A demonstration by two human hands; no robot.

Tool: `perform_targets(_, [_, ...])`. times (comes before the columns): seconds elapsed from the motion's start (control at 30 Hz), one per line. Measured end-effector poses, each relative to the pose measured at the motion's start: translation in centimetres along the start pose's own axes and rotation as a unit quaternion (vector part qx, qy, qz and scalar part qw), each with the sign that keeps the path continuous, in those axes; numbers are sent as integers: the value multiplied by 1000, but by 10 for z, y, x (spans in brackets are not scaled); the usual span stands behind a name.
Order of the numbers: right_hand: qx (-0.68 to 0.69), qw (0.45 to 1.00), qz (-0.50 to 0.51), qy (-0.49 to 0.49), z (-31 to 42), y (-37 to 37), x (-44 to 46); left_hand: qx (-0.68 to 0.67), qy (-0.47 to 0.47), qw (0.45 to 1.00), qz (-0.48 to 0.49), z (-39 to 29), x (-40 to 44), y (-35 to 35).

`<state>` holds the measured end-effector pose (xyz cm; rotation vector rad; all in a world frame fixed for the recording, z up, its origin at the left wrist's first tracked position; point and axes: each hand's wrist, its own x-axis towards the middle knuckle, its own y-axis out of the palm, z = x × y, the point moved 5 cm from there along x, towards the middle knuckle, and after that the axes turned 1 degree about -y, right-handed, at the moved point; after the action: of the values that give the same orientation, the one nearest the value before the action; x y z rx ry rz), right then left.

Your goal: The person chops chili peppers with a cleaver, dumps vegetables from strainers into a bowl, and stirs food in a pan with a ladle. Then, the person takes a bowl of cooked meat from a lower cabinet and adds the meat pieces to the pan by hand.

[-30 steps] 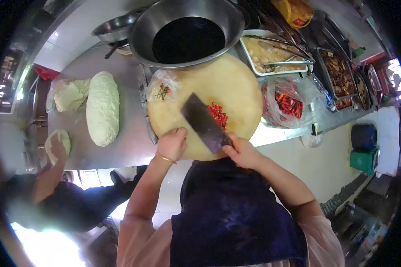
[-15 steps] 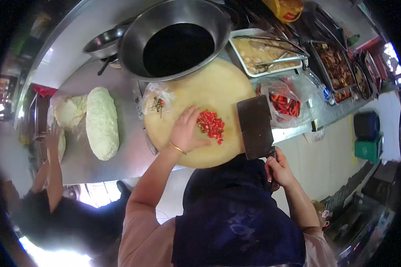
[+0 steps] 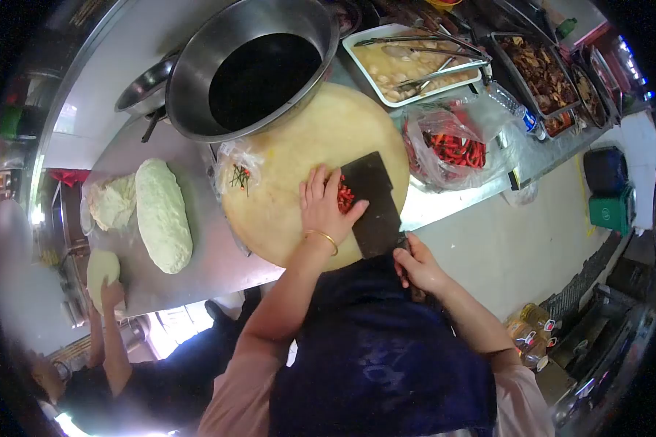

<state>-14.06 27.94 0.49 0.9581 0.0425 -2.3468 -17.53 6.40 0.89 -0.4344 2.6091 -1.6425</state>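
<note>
Chopped red chilies (image 3: 345,195) lie on the round cutting board (image 3: 277,226), partly hidden by my left hand (image 3: 326,207). That hand is spread over the pile with its fingers apart, its thumb by the blade. My right hand (image 3: 418,264) grips the handle of the dark cleaver (image 3: 372,207), whose wide blade lies on the right part of the board against the chilies. A clear plastic bag with green stems (image 3: 240,177) rests at the board's left edge. Right of the board is a bag of whole red chilies (image 3: 455,149).
A large metal bowl (image 3: 186,95) of dark liquid stands behind the board. A white tray (image 3: 415,65) with tongs and a pan (image 3: 536,73) of brown food are at the back right. Left lies long dough (image 3: 164,215); a co-worker's hands (image 3: 112,293) hold flat dough.
My left hand, first curled at the board's front left, opened and reached over the chilies. The cleaver moved off right, then back beside them. The co-worker's hands shifted with the flat dough.
</note>
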Motion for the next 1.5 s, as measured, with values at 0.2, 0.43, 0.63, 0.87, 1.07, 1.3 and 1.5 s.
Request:
perform_targets(0.2, [-3, 997, 80, -8, 2, 39, 21, -153, -70, 977, -130, 16, -4, 0])
perform_targets(0.43, [-46, 995, 90, -25, 20, 50, 14, -274, -105, 928, -228, 20, -9, -9])
perform_targets(0.63, [-132, 977, 63, -152, 107, 64, -18, -303, -26, 899, -316, -16, 35, -100])
perform_targets(0.87, [-108, 950, 13, -292, 216, 81, 15, -302, 22, 884, -356, -12, 164, -175])
perform_targets(1.07, [5, 953, -7, -304, 211, 60, 10, -163, 24, 948, -271, 57, 237, -172])
perform_targets(1.3, [-94, 941, -116, -304, 150, 12, -20, -509, 18, 806, -303, 62, 246, -282])
perform_targets(1.5, [-384, 834, -175, -356, 97, -24, -46, -580, -54, 717, -382, 123, 128, -291])
